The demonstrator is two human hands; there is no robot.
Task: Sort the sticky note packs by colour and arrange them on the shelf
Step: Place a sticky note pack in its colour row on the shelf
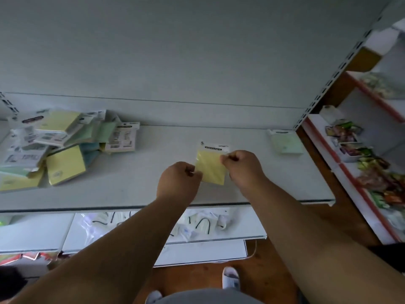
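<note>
A yellow sticky note pack [211, 167] with a white header card is held over the middle of the white shelf [153, 189]. My left hand [178, 183] pinches its lower left edge and my right hand [241, 165] pinches its upper right corner. A jumbled pile of sticky note packs [59, 145], yellow, green and blue, lies at the shelf's left end. One pale green pack [285, 140] lies alone at the shelf's right end.
The shelf's white back panel [175, 62] rises behind. A lower shelf [131, 233] holds white packaged goods. A neighbouring rack [361, 154] with red edges and colourful goods stands to the right. Wooden floor [274, 270] and my white slippers lie below.
</note>
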